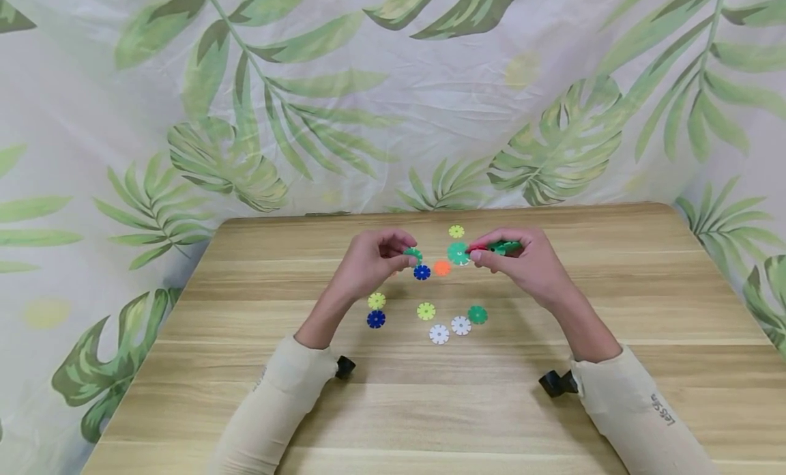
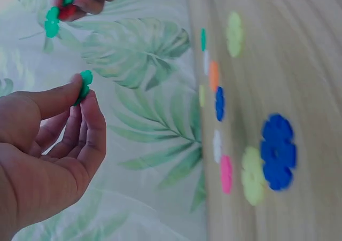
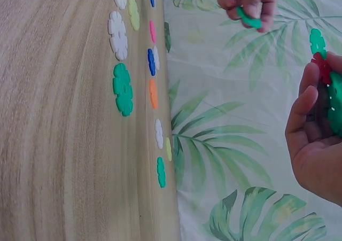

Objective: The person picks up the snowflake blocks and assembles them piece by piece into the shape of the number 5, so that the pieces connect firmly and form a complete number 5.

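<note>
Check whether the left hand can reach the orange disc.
Probably yes: nothing covers the orange disc, though the left hand already pinches a green disc, which may hinder picking it up.

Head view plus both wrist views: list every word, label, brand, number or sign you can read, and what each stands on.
"Lets Sl...": dark print on the right sleeve, head view; the last letters are too blurred to be sure of.
Left sleeve: a faint mark, too small to read.
Slotted discs: no readable lettering or numbers.
Wrist views: no readable text.
</note>
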Tool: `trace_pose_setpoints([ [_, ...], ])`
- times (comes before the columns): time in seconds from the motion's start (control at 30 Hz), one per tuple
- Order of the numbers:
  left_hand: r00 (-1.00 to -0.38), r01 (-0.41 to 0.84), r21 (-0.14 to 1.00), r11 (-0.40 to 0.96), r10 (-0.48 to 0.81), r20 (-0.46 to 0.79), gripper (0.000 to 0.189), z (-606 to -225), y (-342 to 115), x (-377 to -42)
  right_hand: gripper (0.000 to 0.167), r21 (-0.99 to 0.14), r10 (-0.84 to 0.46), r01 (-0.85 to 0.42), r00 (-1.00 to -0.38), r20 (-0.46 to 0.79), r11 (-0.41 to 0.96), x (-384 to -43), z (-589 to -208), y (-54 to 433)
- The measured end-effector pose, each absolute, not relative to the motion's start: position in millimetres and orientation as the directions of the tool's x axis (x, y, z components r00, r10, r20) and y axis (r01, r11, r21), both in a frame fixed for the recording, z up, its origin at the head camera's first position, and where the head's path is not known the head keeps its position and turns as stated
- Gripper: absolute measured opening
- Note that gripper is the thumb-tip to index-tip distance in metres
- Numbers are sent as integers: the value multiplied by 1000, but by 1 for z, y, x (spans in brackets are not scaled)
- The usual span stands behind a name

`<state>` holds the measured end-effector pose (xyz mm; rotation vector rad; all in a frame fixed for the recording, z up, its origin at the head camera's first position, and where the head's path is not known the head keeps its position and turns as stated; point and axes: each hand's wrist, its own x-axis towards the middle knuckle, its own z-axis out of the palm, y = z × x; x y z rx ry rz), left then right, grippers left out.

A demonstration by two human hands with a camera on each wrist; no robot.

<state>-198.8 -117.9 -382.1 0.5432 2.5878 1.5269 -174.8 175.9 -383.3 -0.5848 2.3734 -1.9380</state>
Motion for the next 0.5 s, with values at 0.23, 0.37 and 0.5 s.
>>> trace_pose_setpoints([
  [0.23,-935,282,890,358,311,172,13,-368,-106,-188,15,-948,-298,-270,-931,213,167,-175,-384,175],
  [0.37,-926,326,894,308,293,237,12,-363,-99,-183,15,-947,-298,-275,-929,219,164,-176,-385,174],
  [0.5,-915,353,898,264,297,272,11,-362,-94,-180,14,-946,-287,-285,-929,233,153,-176,-386,173],
])
